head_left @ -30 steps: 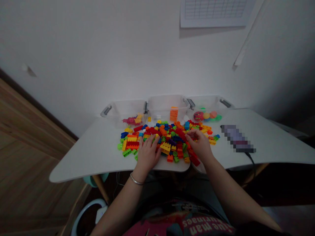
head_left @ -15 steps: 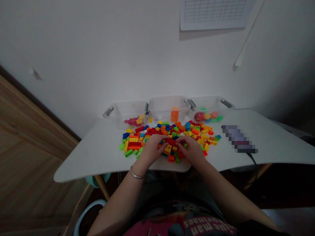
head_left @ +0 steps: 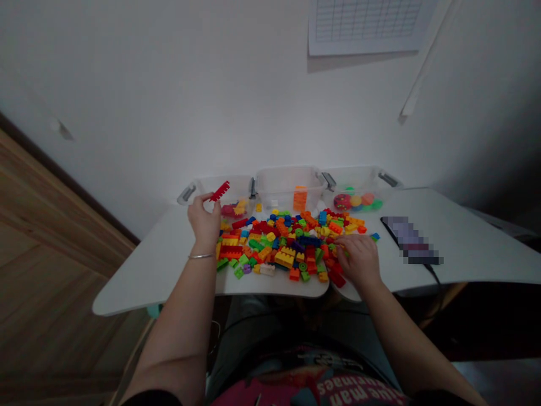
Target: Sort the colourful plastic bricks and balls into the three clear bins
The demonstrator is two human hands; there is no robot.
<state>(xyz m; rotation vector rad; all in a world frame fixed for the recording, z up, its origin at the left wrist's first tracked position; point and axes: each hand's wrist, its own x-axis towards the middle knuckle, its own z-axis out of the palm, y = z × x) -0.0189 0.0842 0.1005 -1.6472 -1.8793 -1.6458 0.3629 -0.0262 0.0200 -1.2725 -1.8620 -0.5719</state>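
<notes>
A long red toy brick [head_left: 220,191] is pinched between the thumb and fingers of my left hand [head_left: 203,223], raised in front of the left clear bin [head_left: 203,183]. Its toothed side faces the right. My right hand [head_left: 360,258] is low over the right side of the pile of mixed toy bricks [head_left: 270,248]. Its thumb and fingers are apart, with the fingertips close to the bricks. Whether they touch one is hard to see. A red brick [head_left: 337,275] lies beside the right thumb.
The middle clear bin [head_left: 270,176] holds an orange block [head_left: 300,198]. Colourful round toys [head_left: 357,201] show in the right clear bin [head_left: 366,173]. A phone-like device [head_left: 409,239] with a cable lies on the white table [head_left: 139,282]. The wall [head_left: 147,113] stands behind the bins.
My hands, together over the middle of the pile before, have parted. The left moved up and left with the red brick; the right moved to the pile's right side.
</notes>
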